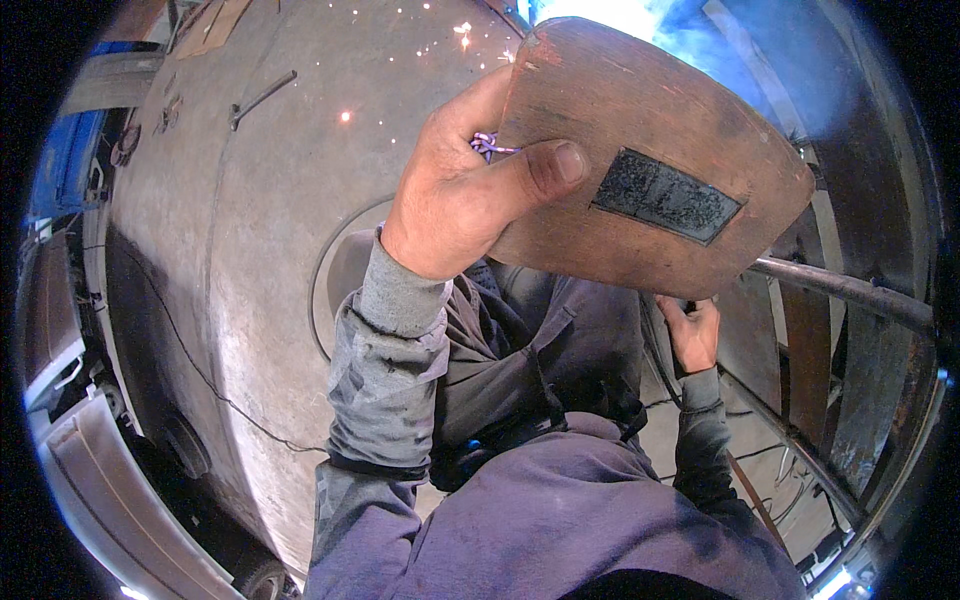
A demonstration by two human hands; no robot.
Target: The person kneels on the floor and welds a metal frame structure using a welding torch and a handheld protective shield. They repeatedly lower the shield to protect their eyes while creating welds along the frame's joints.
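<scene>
My left hand (455,185) is closed on a brown hand-held welding shield (650,90) with a dark rectangular window (664,194), its thumb pressed on the shield's face and a purple-and-white cord (486,145) at the fingers. My right hand (690,330) is lower on the right, just under the shield's edge, fingers curled; what it grips is mostly hidden, with dark cable beside it. Bright blue-white light and smoke (620,15) rise behind the shield, and orange sparks (462,35) scatter to its left.
A metal tube (855,292) and rusty steel pieces (800,310) stand at the right. On the concrete floor (250,250) lie a hammer-like tool (262,98) and a thin cable (200,370). At the left are blue metal (60,165) and vehicle-like panels (110,480).
</scene>
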